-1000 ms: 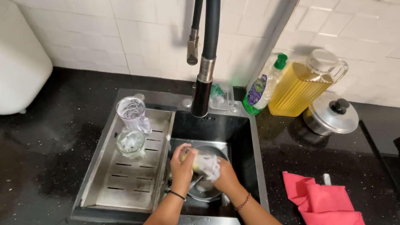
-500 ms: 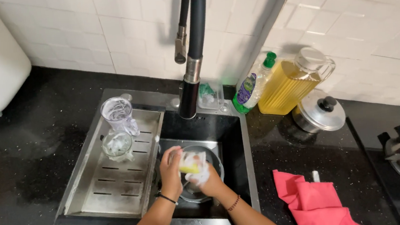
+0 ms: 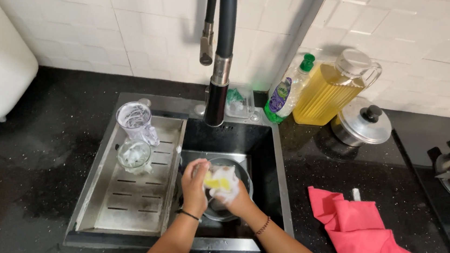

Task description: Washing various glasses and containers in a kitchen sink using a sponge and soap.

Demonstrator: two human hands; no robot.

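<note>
Both hands worked inside the sink basin [image 3: 263, 155], at the middle of the black tabletop [image 3: 34, 176]. The left hand [image 3: 194, 188] was curled over the near rim of a round glass bowl [image 3: 243, 176] and steadied it; the right hand [image 3: 230, 195] was closed around a soapy yellow sponge [image 3: 216, 182], pressing it against the bowl — foam covered the fingers. The step in hand appeared to be scrubbing, not rinsing: no water could be seen running from the black tap [image 3: 216, 103] above. A clear jug [image 3: 135, 121] and a glass lid [image 3: 133, 153] stood on the drain tray [image 3: 134, 205] at the sink's left side. The next move would call for a firm hold on the slippery bowl — and for water to clear the suds.
</note>
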